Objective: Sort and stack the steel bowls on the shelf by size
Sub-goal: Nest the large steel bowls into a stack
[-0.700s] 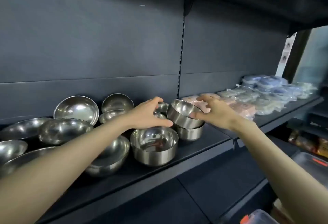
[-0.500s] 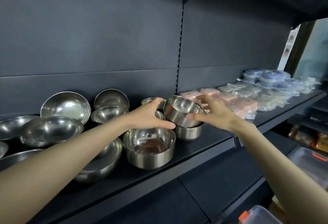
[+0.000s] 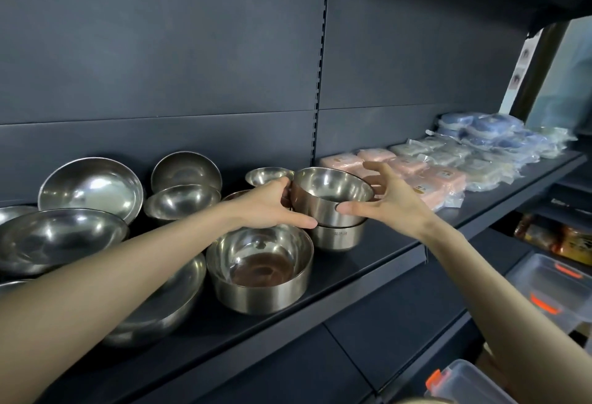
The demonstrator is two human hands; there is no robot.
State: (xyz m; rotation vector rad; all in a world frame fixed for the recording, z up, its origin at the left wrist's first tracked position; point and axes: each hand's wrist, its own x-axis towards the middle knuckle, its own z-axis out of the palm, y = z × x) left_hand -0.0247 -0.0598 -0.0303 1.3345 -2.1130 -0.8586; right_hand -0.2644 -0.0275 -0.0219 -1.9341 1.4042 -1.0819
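Note:
A small straight-walled steel bowl [image 3: 333, 192] sits tilted on top of a matching bowl [image 3: 339, 237] on the dark shelf [image 3: 368, 262]. My left hand [image 3: 269, 208] grips the top bowl's left side, thumb along its lower front and fingers behind the rim. My right hand [image 3: 394, 202] is at its right side, thumb tip touching the wall and fingers spread above and behind the rim. A larger straight-walled bowl [image 3: 259, 269] stands in front, just under my left hand.
Several round steel bowls lie to the left, among them a big tilted bowl [image 3: 89, 189], a wide bowl [image 3: 57, 237] and a large bowl [image 3: 166, 310] under my left arm. Pink packs [image 3: 445, 182] and blue packs [image 3: 480, 128] fill the shelf's right. Plastic boxes [image 3: 551, 285] sit below.
My left hand has closed in on the tilted bowl's left side. My right hand's fingers have lifted off the rim and spread, with the thumb still on the wall.

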